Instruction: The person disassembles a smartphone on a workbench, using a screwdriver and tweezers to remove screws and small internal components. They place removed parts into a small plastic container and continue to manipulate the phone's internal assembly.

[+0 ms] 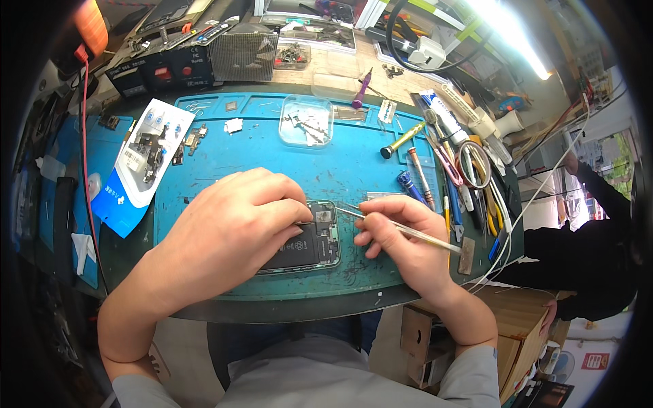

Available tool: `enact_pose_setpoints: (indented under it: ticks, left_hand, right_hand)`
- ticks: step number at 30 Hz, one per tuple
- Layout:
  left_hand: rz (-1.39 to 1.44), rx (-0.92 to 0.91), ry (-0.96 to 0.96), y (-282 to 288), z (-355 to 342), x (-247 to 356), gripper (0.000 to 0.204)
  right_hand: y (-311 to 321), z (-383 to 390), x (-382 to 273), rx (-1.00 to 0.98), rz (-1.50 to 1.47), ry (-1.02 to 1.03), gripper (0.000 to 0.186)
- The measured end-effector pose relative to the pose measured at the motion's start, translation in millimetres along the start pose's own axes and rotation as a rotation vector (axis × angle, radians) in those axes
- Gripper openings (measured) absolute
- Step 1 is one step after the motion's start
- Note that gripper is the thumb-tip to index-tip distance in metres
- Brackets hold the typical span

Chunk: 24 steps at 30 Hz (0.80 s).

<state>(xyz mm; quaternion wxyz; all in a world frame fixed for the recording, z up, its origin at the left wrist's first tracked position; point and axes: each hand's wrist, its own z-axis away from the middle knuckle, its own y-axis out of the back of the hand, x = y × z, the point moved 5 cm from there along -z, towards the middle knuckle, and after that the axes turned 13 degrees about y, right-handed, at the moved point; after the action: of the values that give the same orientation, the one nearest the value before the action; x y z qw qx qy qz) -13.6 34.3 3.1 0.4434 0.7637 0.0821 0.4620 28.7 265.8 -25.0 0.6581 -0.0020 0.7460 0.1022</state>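
Note:
An opened smartphone [335,253] lies on the blue work mat, its black battery [300,251] and inner boards bared. My left hand [228,217] covers the phone's left part. Its thumb and fingertips are pinched together over the upper area, around a small dark piece too tiny to name. In my right hand [415,248] is a pair of metal tweezers [425,237], gripped between thumb and fingers. The tips point left, just past the phone's upper right corner, apart from my left fingers. Whether anything sits between the tips is too small to tell.
Beyond the phone stands a clear plastic tray [306,122] of small parts. A white-and-blue packet [144,163] with dark components lies left. Screwdrivers [403,140], pliers [493,214] and cables crowd the right side. Another person in dark clothes [578,245] is at far right.

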Motion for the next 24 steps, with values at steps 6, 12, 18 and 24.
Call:
enact_pose_setpoints:
  ticks: [6, 12, 18, 24]
  left_hand:
    - [-0.03, 0.008, -0.02, -1.1, 0.1, 3.2, 0.023]
    - [-0.041, 0.026, 0.025, -1.9, -1.8, -0.1, 0.029]
    - [-0.065, 0.05, 0.011, -3.0, -2.3, 0.4, 0.03]
    - [-0.074, 0.068, 0.011, -5.3, -2.1, 1.4, 0.029]
  right_hand:
    - [-11.3, 11.5, -24.6, -0.255, 0.496, 0.679, 0.03]
    - [-12.6, 5.6, -20.2, -0.265, 0.491, 0.652, 0.028]
    - [-13.9, 3.0, -20.2, -0.262, 0.477, 0.699, 0.03]
    - [-14.3, 6.5, -21.4, -0.265, 0.523, 0.711, 0.03]
